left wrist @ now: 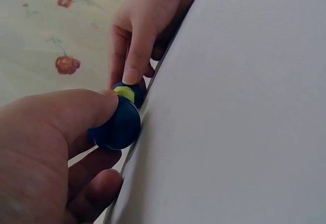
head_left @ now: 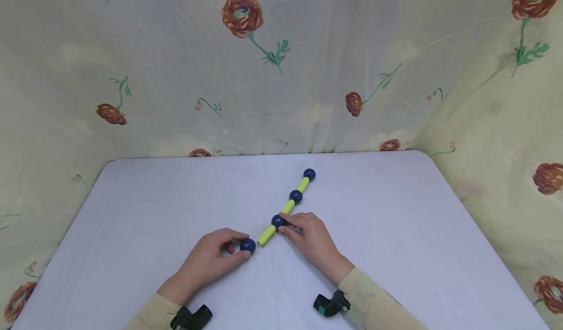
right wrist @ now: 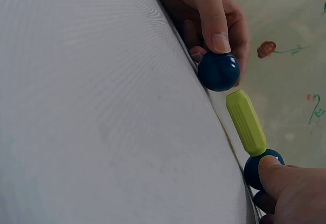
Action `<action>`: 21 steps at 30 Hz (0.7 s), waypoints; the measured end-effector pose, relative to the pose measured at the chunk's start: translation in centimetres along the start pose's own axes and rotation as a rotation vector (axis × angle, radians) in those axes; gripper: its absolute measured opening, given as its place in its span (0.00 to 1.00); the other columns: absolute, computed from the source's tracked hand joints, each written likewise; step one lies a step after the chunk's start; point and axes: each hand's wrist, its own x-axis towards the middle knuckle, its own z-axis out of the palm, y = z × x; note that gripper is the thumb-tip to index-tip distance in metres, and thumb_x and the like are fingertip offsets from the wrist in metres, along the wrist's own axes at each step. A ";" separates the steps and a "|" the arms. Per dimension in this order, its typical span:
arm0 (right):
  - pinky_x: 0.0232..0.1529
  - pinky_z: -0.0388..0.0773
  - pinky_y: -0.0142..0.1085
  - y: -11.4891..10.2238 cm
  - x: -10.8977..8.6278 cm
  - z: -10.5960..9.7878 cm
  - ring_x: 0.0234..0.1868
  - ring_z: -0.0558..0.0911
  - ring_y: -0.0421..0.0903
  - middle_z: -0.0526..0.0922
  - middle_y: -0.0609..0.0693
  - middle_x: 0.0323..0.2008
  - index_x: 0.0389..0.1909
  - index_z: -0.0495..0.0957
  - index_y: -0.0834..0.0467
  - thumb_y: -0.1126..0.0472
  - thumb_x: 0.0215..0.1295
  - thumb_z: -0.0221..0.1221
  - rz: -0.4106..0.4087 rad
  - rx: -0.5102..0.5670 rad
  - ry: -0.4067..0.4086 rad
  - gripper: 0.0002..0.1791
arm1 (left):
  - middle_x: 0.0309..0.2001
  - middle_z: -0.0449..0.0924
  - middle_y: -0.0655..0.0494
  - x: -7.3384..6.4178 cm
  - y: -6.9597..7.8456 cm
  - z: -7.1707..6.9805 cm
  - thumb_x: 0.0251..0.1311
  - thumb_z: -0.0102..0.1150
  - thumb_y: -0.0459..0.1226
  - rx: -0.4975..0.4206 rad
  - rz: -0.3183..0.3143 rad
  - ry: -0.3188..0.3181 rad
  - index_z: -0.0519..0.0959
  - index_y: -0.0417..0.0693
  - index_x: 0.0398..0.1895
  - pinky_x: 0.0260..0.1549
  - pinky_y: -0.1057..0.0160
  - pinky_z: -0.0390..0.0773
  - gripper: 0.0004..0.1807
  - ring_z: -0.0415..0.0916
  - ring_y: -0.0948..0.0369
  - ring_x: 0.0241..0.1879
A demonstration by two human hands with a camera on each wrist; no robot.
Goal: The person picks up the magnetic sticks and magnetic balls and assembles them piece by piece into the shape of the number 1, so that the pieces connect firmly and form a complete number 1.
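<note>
My left hand [head_left: 215, 254] pinches a loose dark blue ball [head_left: 248, 245] between thumb and fingers, low over the table. Just right of it lies the near end of a chain of yellow-green rods [head_left: 266, 235] and blue balls. My right hand [head_left: 314, 239] grips the chain's nearest ball [head_left: 277, 221] between thumb and forefinger. From there the chain runs away to the upper right, through a middle ball [head_left: 296, 196] to a far ball [head_left: 310, 174]. In the right wrist view a small gap separates the loose ball [right wrist: 219, 72] from the free rod end [right wrist: 237, 98].
The table [head_left: 396, 212] has a white cover. Behind it and at the sides hangs a pale cloth [head_left: 308, 76] with printed flowers. Black devices [head_left: 332, 304] are strapped at both wrists, over light sleeves.
</note>
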 end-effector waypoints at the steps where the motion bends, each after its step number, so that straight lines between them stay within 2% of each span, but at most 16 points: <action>1: 0.49 0.76 0.38 0.0 0.0 0.0 0.48 0.79 0.40 0.85 0.40 0.48 0.58 0.81 0.48 0.50 0.65 0.65 0.000 0.003 0.000 0.21 | 0.32 0.76 0.77 0.0 0.0 0.1 0.54 0.73 0.50 -0.001 0.005 0.003 0.85 0.64 0.48 0.29 0.66 0.72 0.17 0.71 0.70 0.29; 13: 0.49 0.76 0.38 0.0 0.0 0.0 0.48 0.79 0.40 0.85 0.40 0.48 0.59 0.81 0.47 0.50 0.66 0.65 -0.001 -0.007 -0.002 0.21 | 0.32 0.75 0.78 -0.3 0.5 0.9 0.52 0.73 0.54 0.021 0.048 0.054 0.84 0.64 0.46 0.27 0.67 0.72 0.18 0.70 0.71 0.28; 21: 0.47 0.76 0.38 0.0 0.0 0.0 0.47 0.79 0.39 0.85 0.40 0.47 0.58 0.81 0.47 0.50 0.65 0.65 -0.009 -0.016 0.002 0.21 | 0.31 0.76 0.75 -0.4 1.1 1.2 0.52 0.73 0.54 0.000 0.080 0.044 0.84 0.63 0.44 0.26 0.67 0.71 0.18 0.70 0.68 0.27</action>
